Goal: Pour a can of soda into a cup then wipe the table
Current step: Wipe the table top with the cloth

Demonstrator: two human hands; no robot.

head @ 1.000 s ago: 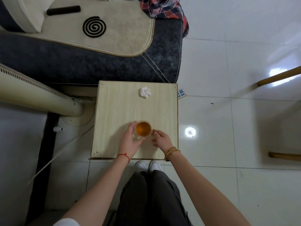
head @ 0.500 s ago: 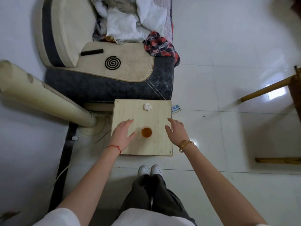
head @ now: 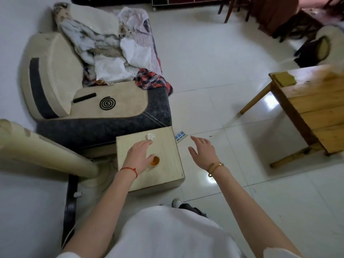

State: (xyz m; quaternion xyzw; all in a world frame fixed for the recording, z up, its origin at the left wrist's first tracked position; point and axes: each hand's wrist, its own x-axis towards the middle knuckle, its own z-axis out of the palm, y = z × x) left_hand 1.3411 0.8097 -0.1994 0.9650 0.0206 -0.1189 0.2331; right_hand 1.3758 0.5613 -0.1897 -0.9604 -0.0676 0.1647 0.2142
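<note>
A small clear cup (head: pixel 155 161) filled with amber soda stands on the low light-wood table (head: pixel 167 175), near its middle. A crumpled white tissue (head: pixel 150 136) lies at the table's far edge. My left hand (head: pixel 138 156) hovers open over the table, its fingertips close to the tissue and its thumb beside the cup. My right hand (head: pixel 202 151) is open with spread fingers, off the table's right side above the floor. No soda can is in view.
A beige and dark armchair (head: pixel 89 107) piled with cloths stands behind the table. A cream fan column (head: pixel 42 151) leans at the left. A small blue-and-white packet (head: pixel 179 136) lies on the white tiles. A wooden table (head: pixel 314 110) stands at the right.
Both hands have let go of the cup and lifted away. The left hand has reached toward the tissue, the right has swung out past the table edge. The camera has risen and pulled back.
</note>
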